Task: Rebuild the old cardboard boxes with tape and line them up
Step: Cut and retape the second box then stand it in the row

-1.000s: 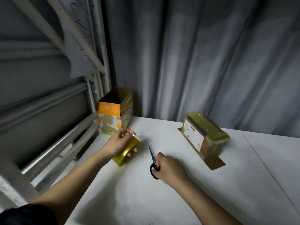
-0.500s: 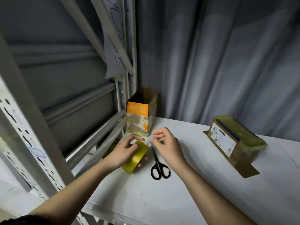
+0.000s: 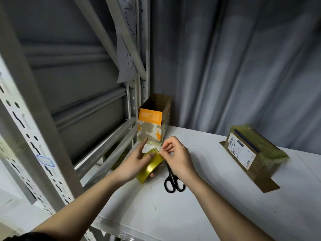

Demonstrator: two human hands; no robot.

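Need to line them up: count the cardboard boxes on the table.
2. An orange box stands open-topped in the far left corner by the rack; a taped box lies on the right. None other shows, though the arms hide some table.

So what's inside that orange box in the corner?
The orange box stands open at the top, showing bare brown inner walls. Its front wall hides the bottom, so whether anything lies inside cannot be told.

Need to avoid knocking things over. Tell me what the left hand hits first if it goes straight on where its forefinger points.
Probably the orange box: the left hand's forefinger already points at its lower front, though depth is unclear.
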